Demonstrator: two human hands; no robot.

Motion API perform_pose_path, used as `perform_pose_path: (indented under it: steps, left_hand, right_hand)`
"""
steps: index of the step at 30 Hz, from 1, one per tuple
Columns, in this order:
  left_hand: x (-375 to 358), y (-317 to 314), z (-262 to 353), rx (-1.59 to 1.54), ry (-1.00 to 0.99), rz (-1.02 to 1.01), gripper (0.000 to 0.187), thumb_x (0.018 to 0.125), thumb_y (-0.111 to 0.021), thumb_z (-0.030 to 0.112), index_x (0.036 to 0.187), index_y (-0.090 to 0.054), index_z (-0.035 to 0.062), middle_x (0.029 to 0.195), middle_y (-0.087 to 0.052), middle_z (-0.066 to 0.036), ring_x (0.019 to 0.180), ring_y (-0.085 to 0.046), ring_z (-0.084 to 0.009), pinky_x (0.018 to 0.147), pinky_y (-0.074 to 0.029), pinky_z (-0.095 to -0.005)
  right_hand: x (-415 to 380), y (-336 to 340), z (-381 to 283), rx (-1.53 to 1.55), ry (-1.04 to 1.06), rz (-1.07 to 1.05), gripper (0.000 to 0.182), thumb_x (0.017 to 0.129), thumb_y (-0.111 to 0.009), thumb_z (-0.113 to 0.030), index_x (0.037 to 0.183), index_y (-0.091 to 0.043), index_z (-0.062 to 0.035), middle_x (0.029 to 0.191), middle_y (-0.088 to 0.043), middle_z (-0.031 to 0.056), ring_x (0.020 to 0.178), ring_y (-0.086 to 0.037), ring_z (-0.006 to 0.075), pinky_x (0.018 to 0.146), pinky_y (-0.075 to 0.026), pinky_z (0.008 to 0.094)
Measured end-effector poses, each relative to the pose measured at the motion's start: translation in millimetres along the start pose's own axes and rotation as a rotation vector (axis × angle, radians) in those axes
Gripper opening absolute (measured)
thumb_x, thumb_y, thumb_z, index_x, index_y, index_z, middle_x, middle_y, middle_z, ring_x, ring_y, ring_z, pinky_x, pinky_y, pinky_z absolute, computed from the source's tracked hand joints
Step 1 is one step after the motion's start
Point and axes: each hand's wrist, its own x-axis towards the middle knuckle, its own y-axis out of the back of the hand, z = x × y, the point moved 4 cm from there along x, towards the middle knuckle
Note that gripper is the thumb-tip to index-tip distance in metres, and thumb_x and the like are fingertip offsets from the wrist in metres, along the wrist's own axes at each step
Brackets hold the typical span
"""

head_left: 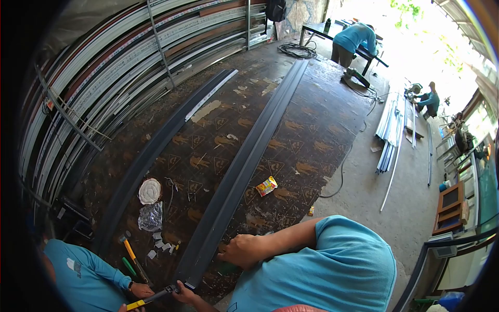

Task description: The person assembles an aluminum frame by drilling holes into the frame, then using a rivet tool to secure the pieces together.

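A long dark grey metal profile [244, 156] lies lengthwise on the patterned floor sheet. At its near end my left hand [185, 295] grips it, thumb upward, beside a small black fitting [170, 288]. My right hand [243, 250] is closed, its knuckles up and fingertips right at the profile's side edge. Part of a green object [226, 268] shows under it; I cannot tell whether my fingers hold it. At lower left a co-worker's hand [140, 290] is close to a yellow-handled tool [136, 304], whose dark bar points at the profile's end.
A hammer [130, 249], white scraps [158, 242], a clear plastic bag [150, 217] and a white roll [149, 191] lie left of the profile. Another dark profile [156, 140] runs farther left. A yellow packet [266, 186] lies right. Racked profiles [119, 57] line the wall. Two people work farther back.
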Motion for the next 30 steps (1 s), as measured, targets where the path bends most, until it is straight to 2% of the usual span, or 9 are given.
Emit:
perform_pose_path:
  steps: [3, 5, 19, 21, 23, 24, 26, 28, 30]
  left_hand:
    - [4, -8, -7, -0.001, -0.005, 0.004, 0.077, 0.076, -0.083, 0.05, 0.122, -0.061, -0.0074, 0.115, -0.066, -0.027, 0.105, -0.065, -0.0423, 0.09, -0.049, -0.0482]
    - [5, -11, -11, -0.011, -0.011, 0.021, 0.078, 0.076, -0.083, 0.051, 0.122, -0.06, -0.0074, 0.115, -0.066, -0.027, 0.105, -0.064, -0.0422, 0.09, -0.049, -0.0483]
    - [-26, 30, 49, 0.081, 0.074, -0.073, 0.083, 0.075, -0.081, 0.057, 0.127, -0.06, -0.0035, 0.118, -0.067, -0.024, 0.106, -0.065, -0.0403, 0.09, -0.051, -0.0471]
    - [0, 2, 18, 0.027, 0.023, -0.091, 0.082, 0.074, -0.081, 0.058, 0.126, -0.061, -0.0025, 0.118, -0.067, -0.023, 0.107, -0.065, -0.0395, 0.09, -0.051, -0.0467]
    - [0, -4, -8, -0.047, 0.013, -0.125, 0.079, 0.074, -0.081, 0.058, 0.123, -0.064, -0.0012, 0.118, -0.068, -0.021, 0.108, -0.066, -0.0383, 0.091, -0.051, -0.0463]
    - [-8, 5, 12, -0.063, 0.067, -0.136, 0.077, 0.074, -0.081, 0.058, 0.12, -0.065, -0.0008, 0.117, -0.069, -0.021, 0.107, -0.066, -0.0379, 0.091, -0.051, -0.0463]
    - [-15, 3, 17, -0.151, 0.105, -0.09, 0.071, 0.073, -0.083, 0.052, 0.117, -0.067, -0.0011, 0.114, -0.07, -0.02, 0.107, -0.066, -0.0354, 0.093, -0.05, -0.0465]
    - [-16, 1, 13, -0.209, 0.092, -0.094, 0.073, 0.074, -0.083, 0.051, 0.122, -0.065, -0.0004, 0.122, -0.066, -0.022, 0.113, -0.063, -0.0384, 0.098, -0.048, -0.0456]
    - [-17, 2, 11, -0.016, 0.09, -0.067, 0.084, 0.071, -0.081, 0.061, 0.127, -0.061, 0.0011, 0.125, -0.064, -0.022, 0.118, -0.061, -0.0396, 0.1, -0.048, -0.0483]
  right_hand:
    - [2, -3, 2, -0.002, -0.005, -0.014, 0.063, 0.07, -0.076, -0.019, 0.127, -0.057, 0.0003, 0.103, -0.069, 0.0232, 0.103, -0.069, 0.0405, 0.086, -0.057, 0.0477]
    - [1, -2, 1, -0.072, 0.04, -0.006, 0.073, 0.074, -0.074, -0.021, 0.139, -0.048, 0.0008, 0.097, -0.069, 0.0232, 0.095, -0.07, 0.0402, 0.08, -0.058, 0.0486]
    - [-1, 6, -1, -0.02, 0.039, -0.006, 0.065, 0.071, -0.074, -0.02, 0.129, -0.055, 0.0008, 0.102, -0.069, 0.0235, 0.102, -0.069, 0.0391, 0.083, -0.057, 0.047]
    - [-4, 8, 0, -0.021, 0.04, -0.055, 0.066, 0.071, -0.075, -0.02, 0.13, -0.055, 0.0011, 0.103, -0.068, 0.0238, 0.102, -0.069, 0.0387, 0.083, -0.057, 0.0468]
    - [-3, 7, 0, -0.064, 0.062, -0.016, 0.083, 0.072, -0.072, -0.017, 0.147, -0.039, -0.0004, 0.089, -0.07, 0.0232, 0.086, -0.072, 0.0405, 0.073, -0.059, 0.0487]
    - [-3, 4, -4, -0.076, 0.127, -0.066, 0.083, 0.072, -0.072, -0.017, 0.147, -0.039, -0.0004, 0.089, -0.07, 0.0232, 0.086, -0.072, 0.0405, 0.073, -0.059, 0.0487]
    - [-4, 6, 0, -0.042, -0.041, -0.014, 0.085, 0.074, -0.069, -0.018, 0.15, -0.035, -0.0043, 0.08, -0.07, 0.0231, 0.079, -0.071, 0.0419, 0.07, -0.058, 0.0504]
    - [-7, 16, -6, -0.093, -0.038, -0.013, 0.066, 0.074, -0.068, -0.015, 0.137, -0.05, -0.0046, 0.078, -0.07, 0.0206, 0.074, -0.072, 0.039, 0.063, -0.059, 0.0495]
    - [-5, 13, -6, -0.063, -0.057, -0.001, 0.072, 0.074, -0.067, -0.015, 0.142, -0.044, -0.0094, 0.076, -0.07, 0.0227, 0.075, -0.071, 0.0416, 0.067, -0.058, 0.0517]
